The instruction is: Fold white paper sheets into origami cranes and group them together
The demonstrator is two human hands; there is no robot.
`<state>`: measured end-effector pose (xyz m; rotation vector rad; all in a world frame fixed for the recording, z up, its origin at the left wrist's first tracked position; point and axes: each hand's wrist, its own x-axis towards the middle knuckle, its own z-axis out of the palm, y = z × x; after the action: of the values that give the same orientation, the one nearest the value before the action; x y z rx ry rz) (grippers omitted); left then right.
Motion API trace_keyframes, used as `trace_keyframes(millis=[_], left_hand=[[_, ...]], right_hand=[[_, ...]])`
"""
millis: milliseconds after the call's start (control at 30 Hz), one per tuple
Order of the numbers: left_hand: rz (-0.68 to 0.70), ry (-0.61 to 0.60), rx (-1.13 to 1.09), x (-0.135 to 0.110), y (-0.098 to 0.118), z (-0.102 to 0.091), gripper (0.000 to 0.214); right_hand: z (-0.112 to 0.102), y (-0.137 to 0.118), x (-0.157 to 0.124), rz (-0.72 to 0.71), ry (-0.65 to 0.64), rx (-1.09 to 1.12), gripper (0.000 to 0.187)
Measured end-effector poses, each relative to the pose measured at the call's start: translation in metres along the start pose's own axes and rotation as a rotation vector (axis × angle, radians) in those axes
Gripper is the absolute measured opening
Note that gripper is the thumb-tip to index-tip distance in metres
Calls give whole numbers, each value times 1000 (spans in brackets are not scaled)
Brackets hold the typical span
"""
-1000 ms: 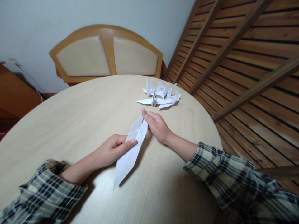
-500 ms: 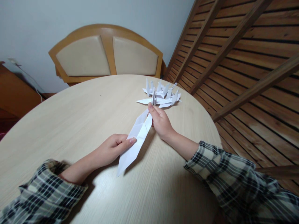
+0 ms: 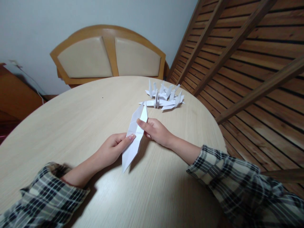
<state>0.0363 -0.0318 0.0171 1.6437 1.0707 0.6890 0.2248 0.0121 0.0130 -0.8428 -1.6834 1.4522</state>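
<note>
Between my hands is a long folded sheet of white paper (image 3: 132,152), pointed at both ends and held tilted above the table. My left hand (image 3: 114,147) pinches its left edge near the middle, thumb on top and the other fingers partly hidden underneath. From the right, my right hand (image 3: 155,130) grips it higher up, the thumb pressed flat on the upper face. Just beyond the paper's far tip lies a cluster of white folded paper cranes (image 3: 163,95), several of them close together.
The round pale wooden table (image 3: 78,110) spreads under my hands. Behind it stands a wooden headboard (image 3: 108,50) with two cream panels, against the wall. A slatted wooden partition (image 3: 237,63) rises close by the table's right edge. At far left is a brown cabinet (image 3: 19,95) with a cable.
My right hand has slid from the paper's far tip down to its upper middle. The far tip has swung left and now shows uncovered. My left hand has shifted slightly.
</note>
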Motion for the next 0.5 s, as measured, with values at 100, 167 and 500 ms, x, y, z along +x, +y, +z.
trace_keyframes(millis=[100,167,500], left_hand=[[-4,18,5,0,-1,0,48],[-10,23,3,1,-1,1,47],[15,-91,-7,0,0,-1,44]], right_hand=[[1,1,0,-4,-30,-32,66],[1,2,1,-17,-29,-29,66],[0,7,1,-102,47,-75,59]])
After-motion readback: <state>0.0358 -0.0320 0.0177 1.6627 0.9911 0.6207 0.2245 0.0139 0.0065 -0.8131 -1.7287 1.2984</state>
